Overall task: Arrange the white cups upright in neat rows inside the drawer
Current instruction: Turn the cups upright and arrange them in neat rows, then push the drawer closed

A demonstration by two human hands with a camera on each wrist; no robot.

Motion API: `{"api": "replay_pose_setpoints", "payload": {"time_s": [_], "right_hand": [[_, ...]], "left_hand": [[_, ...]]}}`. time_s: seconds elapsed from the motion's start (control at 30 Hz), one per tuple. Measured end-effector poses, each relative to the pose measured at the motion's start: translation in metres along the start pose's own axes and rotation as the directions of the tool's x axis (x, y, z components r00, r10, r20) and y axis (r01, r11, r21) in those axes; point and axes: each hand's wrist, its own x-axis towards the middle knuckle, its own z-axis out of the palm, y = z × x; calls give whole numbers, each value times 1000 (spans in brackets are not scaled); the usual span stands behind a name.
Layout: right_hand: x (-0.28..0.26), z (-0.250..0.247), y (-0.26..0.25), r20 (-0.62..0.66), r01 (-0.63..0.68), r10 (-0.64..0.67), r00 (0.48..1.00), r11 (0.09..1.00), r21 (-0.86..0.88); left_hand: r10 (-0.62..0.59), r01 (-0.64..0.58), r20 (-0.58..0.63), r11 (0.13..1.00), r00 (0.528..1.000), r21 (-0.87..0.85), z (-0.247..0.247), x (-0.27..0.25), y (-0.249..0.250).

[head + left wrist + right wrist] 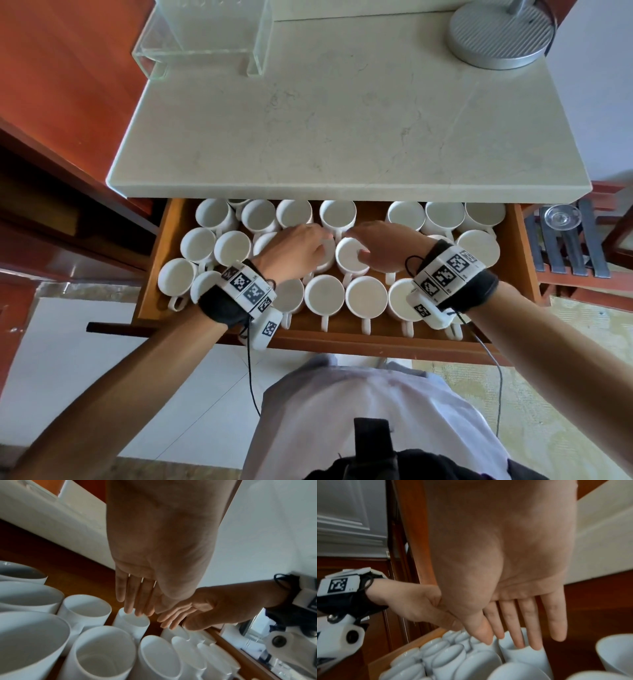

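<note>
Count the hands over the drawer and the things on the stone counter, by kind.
Hands: 2, the left hand and the right hand
Clear plastic stand: 1
Round metal base: 1
Total: 4

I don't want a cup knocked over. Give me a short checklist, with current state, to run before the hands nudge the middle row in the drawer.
1. Left hand free, fingers straight: ok.
2. Right hand free, fingers straight, tips in a cup: ok.
3. Cups upright: all visible ones, ok.
4. Front row straight: ok.
5. Back row even: not ok, gap right of centre.
6. Cups under the hands: cannot tell.
7. Drawer open enough: ok.
</note>
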Motion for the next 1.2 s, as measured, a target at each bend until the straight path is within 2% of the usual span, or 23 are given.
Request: {"api": "replay_pose_setpoints", "payload": {"time_s": [0.17,0.27,0.37,0.5,0.67,0.77,0.87,1.0,1.2], "right_hand": [[-40,1,-30,-84,61,-58,995,998,29],[-65,8,-50,-77,64,-58,995,994,84],[-78,24,-60,-80,43,-35,996,993,107],[-90,49,-66,-97,52,-44,994,995,80],[-105,66,-66,-125,76,-72,990,997,33],[-117,68,-72,-181,86,-70,981,993,84],[-129,75,-81,-226,71,-46,973,992,107],[-145,89,-90,-286,73,-66,956,997,14],[-153,96,-98,-385,26,-21,923,1000,8]], "left_hand": [[137,-139,-56,990,989,-19,0,-44,4],[168,-169,-26,985,985,-22,9,-64,-4],[180,-180,-47,984,983,-8,20,-83,-10],[150,-149,-40,989,988,22,35,-109,-13],[65,-57,-110,996,992,75,41,-140,2],[2,11,-146,996,989,89,47,-152,6],[-41,54,-133,993,990,101,54,-163,8],[-70,94,-172,986,983,135,62,-175,14],[-59,103,-285,985,957,141,73,-177,21]]}}
